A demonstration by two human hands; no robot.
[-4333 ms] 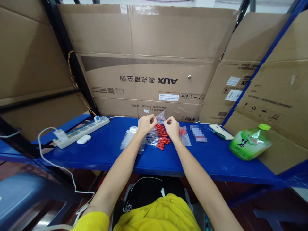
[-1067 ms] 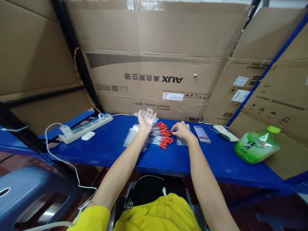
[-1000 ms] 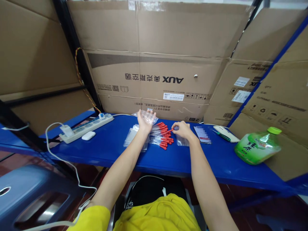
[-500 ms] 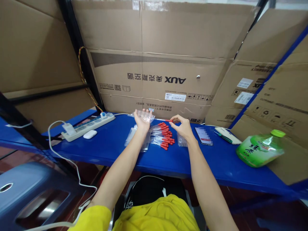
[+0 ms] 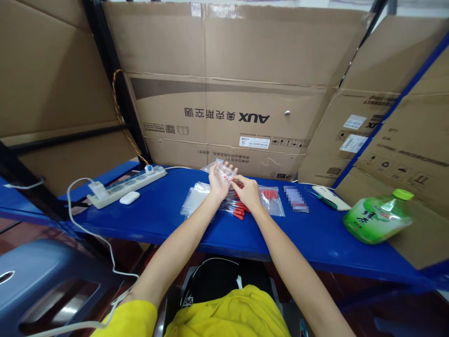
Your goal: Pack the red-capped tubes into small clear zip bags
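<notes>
My left hand (image 5: 216,181) holds up a small clear plastic bag (image 5: 224,171) above the blue shelf (image 5: 157,215). My right hand (image 5: 247,192) meets it at the bag's mouth and pinches a red-capped tube; most of that tube is hidden by the fingers. Below both hands lies a pile of red-capped clear tubes (image 5: 235,209). A stack of empty clear bags (image 5: 194,200) lies to the left of the pile. A filled bag with red caps inside (image 5: 271,198) lies to the right.
A white power strip (image 5: 126,186) with a plugged charger and a white earbud case (image 5: 129,198) sit at the left. A phone (image 5: 294,199), a white-and-green tool (image 5: 329,197) and a green tea bottle (image 5: 379,217) lie at the right. Cardboard boxes (image 5: 228,89) wall the back.
My right hand picked a red-capped tube off the pile and carried it left to the bag in my left hand. The filled bag at the right is uncovered.
</notes>
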